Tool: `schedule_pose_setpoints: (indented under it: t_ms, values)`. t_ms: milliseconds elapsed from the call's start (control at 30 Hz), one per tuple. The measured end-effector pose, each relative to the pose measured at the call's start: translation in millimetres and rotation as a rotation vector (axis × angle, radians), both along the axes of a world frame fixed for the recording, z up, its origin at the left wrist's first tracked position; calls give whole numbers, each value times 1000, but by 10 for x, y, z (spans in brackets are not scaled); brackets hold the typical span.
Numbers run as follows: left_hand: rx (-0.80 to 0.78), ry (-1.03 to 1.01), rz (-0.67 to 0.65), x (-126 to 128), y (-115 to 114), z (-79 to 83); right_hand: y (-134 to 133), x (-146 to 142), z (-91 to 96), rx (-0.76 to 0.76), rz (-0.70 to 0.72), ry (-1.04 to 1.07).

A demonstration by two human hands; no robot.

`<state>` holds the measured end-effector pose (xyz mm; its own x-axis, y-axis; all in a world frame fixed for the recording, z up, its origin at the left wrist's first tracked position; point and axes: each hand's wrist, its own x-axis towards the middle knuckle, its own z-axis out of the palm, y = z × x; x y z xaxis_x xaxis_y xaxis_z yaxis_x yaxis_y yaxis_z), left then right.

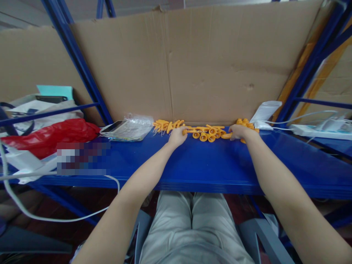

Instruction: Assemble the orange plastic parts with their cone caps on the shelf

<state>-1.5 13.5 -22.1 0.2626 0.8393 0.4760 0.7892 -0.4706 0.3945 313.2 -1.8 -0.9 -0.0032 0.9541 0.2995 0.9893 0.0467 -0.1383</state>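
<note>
My left hand (178, 136) is closed at the back of the blue table, its fingers around a yellow plastic piece (185, 131). Just left of it lie several yellow T-shaped handles (162, 125) with metal spirals, like corkscrews. Between my hands is a row of yellow plastic pieces with round hollow ends (203, 136), some facing me. My right hand (242, 131) has its fingers bent at the end of a yellow tube (227, 135); the fingertips are partly hidden. Beside and behind that hand is a pile of more yellow pieces (243, 121).
A cardboard sheet (214, 66) stands behind the blue table (209, 165). A clear plastic bag (132, 128) and a phone (113, 126) lie to the left, near a red bag (55, 135). White packets (265, 112) and a power strip (321, 131) are at right. A white cable (63, 219) hangs at front left.
</note>
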Motion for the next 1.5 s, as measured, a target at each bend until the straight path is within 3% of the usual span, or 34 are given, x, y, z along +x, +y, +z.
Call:
schedule_pose_setpoints:
  t_ms: [33, 100, 300, 533, 933, 1100, 1367, 1500]
  values:
    - [1, -3, 2, 2, -3, 0, -5, -16, 26, -111, -55, -7]
    - [2, -1, 5, 6, -11, 3, -27, -68, 97, -150, -76, -6]
    - [1, 37, 13, 9, -28, 22, -140, -274, 274, 28, -43, -23]
    - [13, 16, -7, 3, -24, 14, -274, -474, 342, 154, 83, 187]
    - [19, -80, -60, 17, 31, -41, -299, -684, 303, 110, 122, 550]
    - [-17, -143, -94, 23, 17, -41, -304, -752, 287, 82, 117, 592]
    - [-168, -175, -29, 40, 8, -24, -302, -757, 269, 54, 133, 620]
    - [-205, -199, -11, 45, -7, -13, -274, -758, 229, 34, 204, 624]
